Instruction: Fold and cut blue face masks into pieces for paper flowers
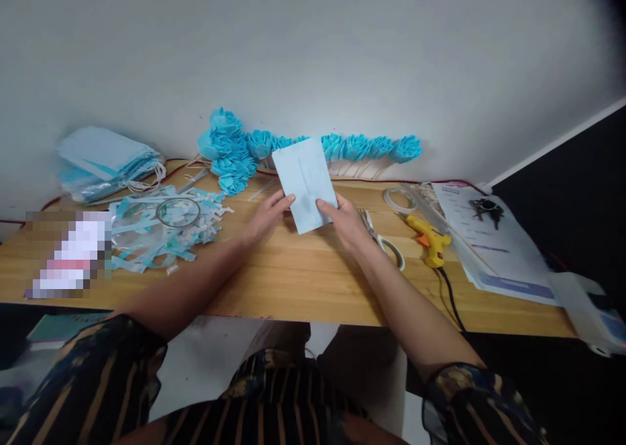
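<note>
A pale blue rectangular sheet [306,181], like non-woven mask fabric, is held tilted above the table, with a few faint creases in its middle. My left hand [270,218] pinches its left edge, thumb on the front face. From the lower right, my right hand [348,222] grips the sheet, its thumb pressed on the front too. The fingers of both hands are hidden behind it. Scissors [388,246] with pale handles lie just right of my right hand. Behind the sheet, a row of blue fabric flowers [357,147] on thin stems rests against the wall.
Fabric scraps [195,220] with a tape roll [178,212] on them lie left, below stacked blue masks [105,158]. At right are a yellow glue gun [426,236] with its cord over the edge, another tape roll [401,199], papers [493,249] and keys [488,210].
</note>
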`<state>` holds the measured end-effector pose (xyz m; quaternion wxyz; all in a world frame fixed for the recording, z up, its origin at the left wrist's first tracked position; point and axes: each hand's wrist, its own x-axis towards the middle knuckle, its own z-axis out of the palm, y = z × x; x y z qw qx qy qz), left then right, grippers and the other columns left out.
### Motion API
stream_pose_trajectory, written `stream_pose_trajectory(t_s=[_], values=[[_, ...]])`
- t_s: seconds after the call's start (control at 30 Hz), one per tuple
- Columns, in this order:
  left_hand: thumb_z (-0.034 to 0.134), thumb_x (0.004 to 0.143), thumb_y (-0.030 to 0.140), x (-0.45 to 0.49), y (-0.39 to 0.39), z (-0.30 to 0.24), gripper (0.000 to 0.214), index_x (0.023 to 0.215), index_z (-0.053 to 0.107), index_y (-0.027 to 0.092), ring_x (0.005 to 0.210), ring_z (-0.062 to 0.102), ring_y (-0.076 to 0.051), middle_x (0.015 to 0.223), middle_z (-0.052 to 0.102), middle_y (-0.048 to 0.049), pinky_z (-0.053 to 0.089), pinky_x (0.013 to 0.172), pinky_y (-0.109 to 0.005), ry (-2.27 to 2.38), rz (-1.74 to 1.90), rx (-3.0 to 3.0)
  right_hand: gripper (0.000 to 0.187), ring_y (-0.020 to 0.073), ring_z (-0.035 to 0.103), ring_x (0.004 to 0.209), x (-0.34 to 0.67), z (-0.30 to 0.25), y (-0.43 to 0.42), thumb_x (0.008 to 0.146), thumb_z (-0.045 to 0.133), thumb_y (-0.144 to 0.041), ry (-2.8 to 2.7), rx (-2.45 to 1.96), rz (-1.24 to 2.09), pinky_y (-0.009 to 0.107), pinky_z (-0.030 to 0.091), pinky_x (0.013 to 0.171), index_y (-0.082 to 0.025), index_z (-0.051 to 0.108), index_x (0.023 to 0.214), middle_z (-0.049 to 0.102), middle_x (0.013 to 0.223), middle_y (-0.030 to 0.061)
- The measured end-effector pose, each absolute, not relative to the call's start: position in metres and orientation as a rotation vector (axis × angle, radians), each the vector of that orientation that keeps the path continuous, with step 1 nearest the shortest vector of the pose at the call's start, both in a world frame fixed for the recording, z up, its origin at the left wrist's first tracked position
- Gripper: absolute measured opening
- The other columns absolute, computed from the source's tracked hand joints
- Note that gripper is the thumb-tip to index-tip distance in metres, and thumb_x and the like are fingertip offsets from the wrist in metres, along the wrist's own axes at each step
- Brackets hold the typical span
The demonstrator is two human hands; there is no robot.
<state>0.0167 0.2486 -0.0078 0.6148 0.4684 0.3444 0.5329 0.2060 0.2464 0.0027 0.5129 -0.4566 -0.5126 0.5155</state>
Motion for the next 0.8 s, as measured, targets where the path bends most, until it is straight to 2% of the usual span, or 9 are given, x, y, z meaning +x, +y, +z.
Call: stream_pose_trajectory(t_s=[0.1, 0.23, 0.33, 0.47, 0.57, 0.7, 0.8], values=[[0.088, 0.064, 0.06, 0.012, 0.251, -0.011, 0.054, 0.096, 0.074, 0.018, 0.091, 0.071, -0.024, 0.097, 0.079, -0.0074, 0.056, 0.09, -0.04, 0.935, 1.272, 1.101, 0.054, 0.0248, 0.073, 0.096, 0.202, 0.003, 0.243, 0.07, 0.084, -0.051, -1.298, -1.08, 1.269, 0.039, 0.057, 0.09, -0.018, 0.075, 0.112, 0.081, 0.106, 0.0066], [0.078, 0.076, 0.055, 0.003, 0.255, -0.008, 0.039, 0.087, 0.074, 0.018, 0.091, 0.069, -0.023, 0.091, 0.077, -0.0047, 0.055, 0.09, -0.039, 1.058, 1.347, 1.321, 0.047, 0.0247, 0.072, 0.103, 0.205, 0.006, 0.244, 0.072, 0.082, -0.046, -1.383, -1.028, 1.18, 0.039, 0.056, 0.094, -0.019, 0.074, 0.11, 0.081, 0.112, 0.0072], [0.073, 0.08, 0.053, 0.001, 0.257, -0.007, 0.034, 0.079, 0.071, 0.018, 0.091, 0.068, -0.024, 0.082, 0.074, -0.0032, 0.054, 0.09, -0.038, 1.099, 1.406, 1.439, 0.04, 0.0233, 0.073, 0.099, 0.208, 0.006, 0.248, 0.075, 0.079, -0.046, -1.413, -1.022, 1.058, 0.038, 0.056, 0.091, -0.02, 0.073, 0.105, 0.081, 0.106, 0.0067], [0.078, 0.074, 0.054, 0.0, 0.26, -0.01, 0.038, 0.084, 0.073, 0.018, 0.087, 0.067, -0.023, 0.084, 0.074, -0.0046, 0.054, 0.084, -0.036, 1.108, 1.362, 1.413, 0.033, 0.0227, 0.073, 0.092, 0.209, 0.0, 0.253, 0.074, 0.075, -0.044, -1.453, -1.041, 1.023, 0.038, 0.057, 0.088, -0.02, 0.071, 0.097, 0.08, 0.097, 0.0056], [0.085, 0.066, 0.056, 0.0, 0.262, -0.012, 0.045, 0.085, 0.074, 0.018, 0.084, 0.067, -0.023, 0.086, 0.075, -0.005, 0.054, 0.079, -0.035, 1.137, 1.263, 1.4, 0.035, 0.0248, 0.074, 0.1, 0.207, -0.005, 0.254, 0.072, 0.075, -0.039, -1.469, -1.052, 1.065, 0.04, 0.057, 0.094, -0.02, 0.07, 0.101, 0.081, 0.107, 0.0075], [0.083, 0.068, 0.062, -0.001, 0.262, -0.012, 0.046, 0.079, 0.073, 0.018, 0.08, 0.065, -0.021, 0.08, 0.073, -0.003, 0.052, 0.075, -0.033, 1.146, 1.211, 1.439, 0.043, 0.0261, 0.074, 0.105, 0.205, -0.006, 0.253, 0.073, 0.075, -0.038, -1.5, -1.065, 1.042, 0.04, 0.057, 0.094, -0.02, 0.07, 0.111, 0.08, 0.116, 0.0083], [0.084, 0.064, 0.067, 0.0, 0.259, -0.012, 0.052, 0.077, 0.07, 0.018, 0.076, 0.064, -0.02, 0.076, 0.071, -0.0024, 0.051, 0.072, -0.032, 1.099, 1.21, 1.413, 0.035, 0.025, 0.072, 0.092, 0.209, -0.007, 0.252, 0.077, 0.071, -0.044, -1.55, -1.107, 0.994, 0.038, 0.056, 0.084, -0.02, 0.073, 0.101, 0.08, 0.101, 0.005]])
